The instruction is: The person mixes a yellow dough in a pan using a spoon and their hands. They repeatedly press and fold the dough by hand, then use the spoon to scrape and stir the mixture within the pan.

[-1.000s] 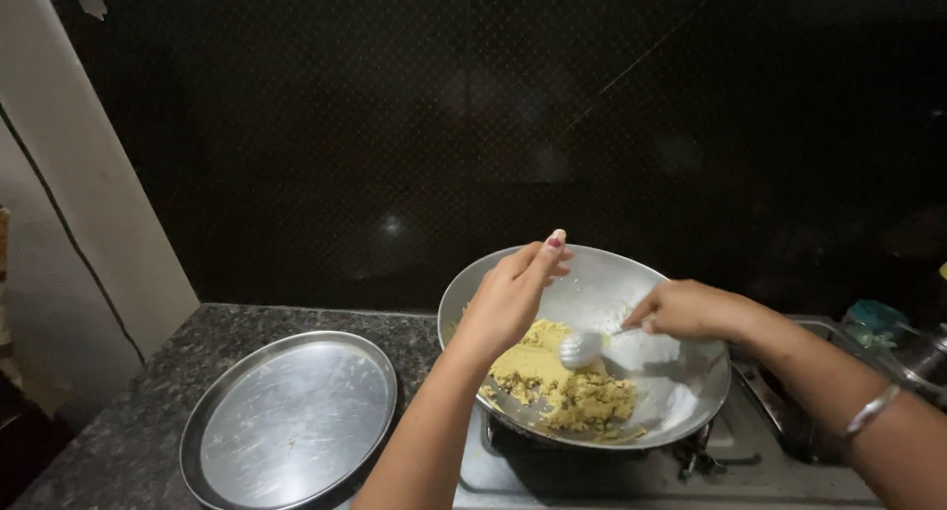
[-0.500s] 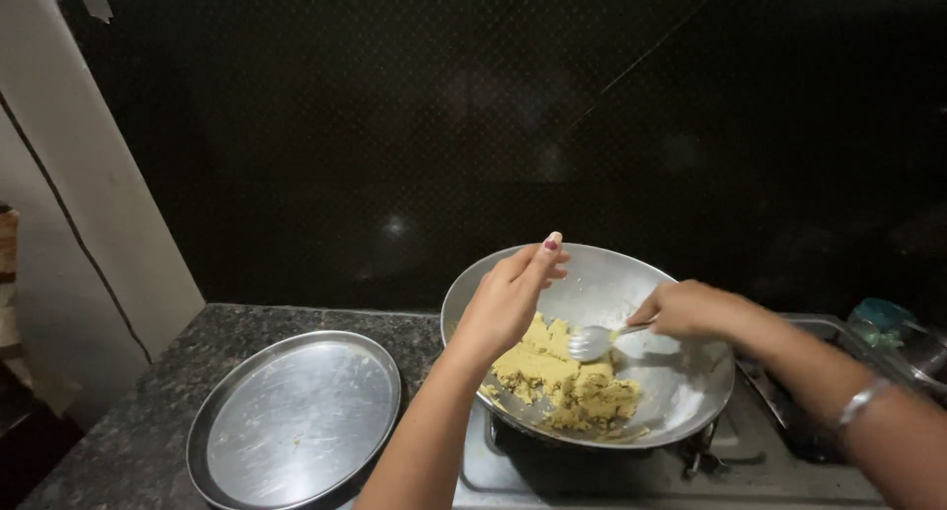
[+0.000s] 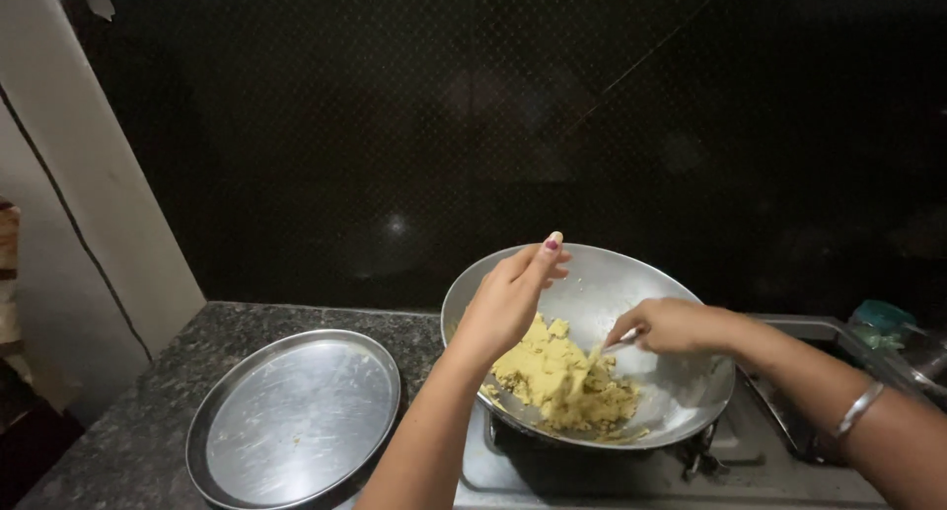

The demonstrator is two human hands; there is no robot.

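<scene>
A dark tiled wall (image 3: 473, 125) fills the upper half of the frame, with a pale pillar (image 3: 89, 204) slanting down the left edge. Below it a speckled grey stone worktop (image 3: 128, 421) runs along the lower left. On the worktop, lower left of centre, lies a round, shallow steel tray (image 3: 286, 421), bare and shiny. Just right of it, at lower centre, a wide steel pan (image 3: 651, 273) sits on a stove (image 3: 612, 475); the tray and the pan are close but apart. Inside the pan a heap of crumbly yellow mixture (image 3: 552, 372) lies towards its left and near side. The left hand (image 3: 508, 303) reaches over the pan's left rim, fingers stretched and loose, grasping nothing that can be seen. The right hand (image 3: 671, 325) is clenched around the handle of a spoon (image 3: 592, 357), whose end is dug into the yellow mixture. A thin metal bangle (image 3: 856, 409) circles the right wrist at lower right.
</scene>
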